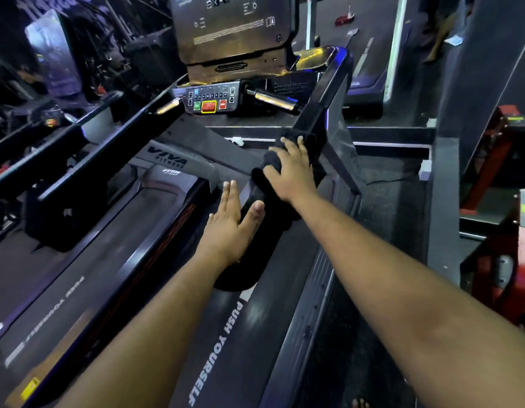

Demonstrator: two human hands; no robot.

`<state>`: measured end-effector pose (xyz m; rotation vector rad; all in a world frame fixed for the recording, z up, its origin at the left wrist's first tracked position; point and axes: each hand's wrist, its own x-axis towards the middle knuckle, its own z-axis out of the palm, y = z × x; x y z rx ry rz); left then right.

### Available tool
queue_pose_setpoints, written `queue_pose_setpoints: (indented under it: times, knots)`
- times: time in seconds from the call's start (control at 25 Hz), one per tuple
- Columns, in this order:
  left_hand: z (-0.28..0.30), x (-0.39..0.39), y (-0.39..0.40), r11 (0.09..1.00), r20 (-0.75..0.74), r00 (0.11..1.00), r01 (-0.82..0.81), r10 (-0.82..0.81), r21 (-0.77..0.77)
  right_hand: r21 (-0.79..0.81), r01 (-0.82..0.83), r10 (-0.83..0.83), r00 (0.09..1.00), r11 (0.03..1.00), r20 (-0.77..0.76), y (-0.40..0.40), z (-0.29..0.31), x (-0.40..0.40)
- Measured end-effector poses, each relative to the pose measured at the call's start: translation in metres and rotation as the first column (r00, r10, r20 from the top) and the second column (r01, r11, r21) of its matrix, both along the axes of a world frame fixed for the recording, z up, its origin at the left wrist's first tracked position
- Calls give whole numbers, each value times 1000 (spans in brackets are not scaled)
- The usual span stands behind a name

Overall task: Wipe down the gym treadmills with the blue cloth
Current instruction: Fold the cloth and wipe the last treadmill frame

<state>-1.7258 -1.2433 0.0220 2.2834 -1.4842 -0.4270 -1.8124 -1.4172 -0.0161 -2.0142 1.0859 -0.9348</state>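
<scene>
The treadmill (pixel 155 219) runs away from me, with its control panel (pixel 211 101) and screen (pixel 231 28) at the far end. Its right handrail (pixel 314 113) slopes down toward me. The cloth (pixel 258 173) looks dark in this light and is bunched around that rail. My right hand (pixel 290 172) presses down on the cloth, fingers curled over it. Lower on the same rail, my left hand (pixel 228 231) lies flat against the rail's left side, fingers straight and thumb over the top. Most of the cloth is hidden under my right hand.
A second treadmill (pixel 49 178) stands close on the left. Red gym equipment (pixel 505 260) sits at the right beyond a grey pillar (pixel 443 201). Another machine (pixel 370 69) is at the back right. The side deck reading "PUSH YOURSELF" (pixel 226 334) lies below my arms.
</scene>
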Motion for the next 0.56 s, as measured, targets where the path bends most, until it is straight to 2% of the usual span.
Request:
queue_pose_setpoints:
  times: [0.16, 0.24, 0.32, 0.4, 0.56]
  knots:
    - [-4, 7, 42, 989, -243, 966, -116, 91, -89, -46, -10, 14, 996, 999, 92, 102, -10, 2]
    - [-12, 10, 68, 974, -413, 906, -172, 95, -151, -38, -42, 46, 992, 998, 114, 151, -14, 2]
    - [-30, 23, 87, 970, -544, 830, -216, 123, -111, -64, -75, 82, 990, 995, 119, 192, -16, 0]
    - [-53, 37, 112, 977, -604, 788, -203, 121, -68, -106, -138, 150, 983, 985, 109, 234, -20, -8]
    - [-25, -2, 197, 973, -715, 693, -214, 90, -85, -169, -305, 323, 942, 937, 89, 303, -35, -25]
